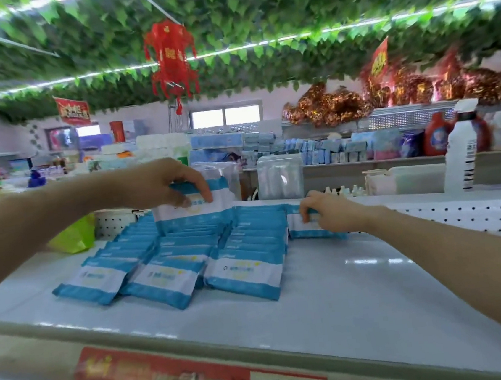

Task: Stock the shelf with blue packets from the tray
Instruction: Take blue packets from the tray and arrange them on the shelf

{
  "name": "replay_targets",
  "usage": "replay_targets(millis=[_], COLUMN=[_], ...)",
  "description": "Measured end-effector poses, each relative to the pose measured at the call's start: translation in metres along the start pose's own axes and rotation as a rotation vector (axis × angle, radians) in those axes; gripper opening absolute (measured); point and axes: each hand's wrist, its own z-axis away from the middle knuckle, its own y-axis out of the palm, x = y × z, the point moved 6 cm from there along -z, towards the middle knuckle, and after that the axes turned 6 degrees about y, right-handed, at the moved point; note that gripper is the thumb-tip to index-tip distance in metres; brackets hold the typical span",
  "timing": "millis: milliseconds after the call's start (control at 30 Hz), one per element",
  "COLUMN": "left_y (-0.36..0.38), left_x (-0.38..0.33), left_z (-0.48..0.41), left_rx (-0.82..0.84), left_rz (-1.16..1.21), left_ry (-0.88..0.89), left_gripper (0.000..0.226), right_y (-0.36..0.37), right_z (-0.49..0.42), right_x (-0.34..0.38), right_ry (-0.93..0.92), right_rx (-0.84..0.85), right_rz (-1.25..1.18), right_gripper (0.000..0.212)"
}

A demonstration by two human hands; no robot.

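- Three rows of blue packets [188,258] lie on shelf [346,288]; stocking judged well along.
- Left hand [165,183] pinches upright packet [195,211] at middle row's 12 o'clock end.
- Right hand [329,212] grips flat packet [305,225] at 3 o'clock of rows; fourth row barely begun.
- tray out of view; remaining stock unknown.

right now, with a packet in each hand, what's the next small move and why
Probably lay the raised packet down at the back of the middle row: the left hand holds it upright there, while the right hand grips a second packet beside the third row.
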Motion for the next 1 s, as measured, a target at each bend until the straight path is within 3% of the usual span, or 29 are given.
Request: replay_targets(millis=[167,400,600,800,1000], left_y=[-0.004,0.019,0.078,0.145,0.164], left_x=[-0.003,-0.055,-0.088,-0.067,-0.05], left_z=[-0.016,-0.094,-0.171,-0.21,-0.224], left_rx=[-0.075,-0.121,-0.022,0.107,0.059], left_rz=[0.022,0.117,0.187,0.139,0.139], left_ry=[0.017,0.139,0.254,0.243,0.242], left_gripper=[0.039,0.034,0.032,0.031,0.034], right_y=[-0.003,-0.018,-0.05,-0.068,-0.069], right_z=[0.007,0.032,0.066,0.097,0.103], right_x=[0.0,-0.031,-0.079,-0.122,-0.134], right_ry=[-0.12,-0.024,0.097,0.161,0.153], right_rx=[-0.148,-0.165,-0.172,-0.169,-0.165], right_rz=[0.231,0.223,0.21,0.228,0.278], right_gripper=[0.033,0.038,0.047,0.044,0.044])
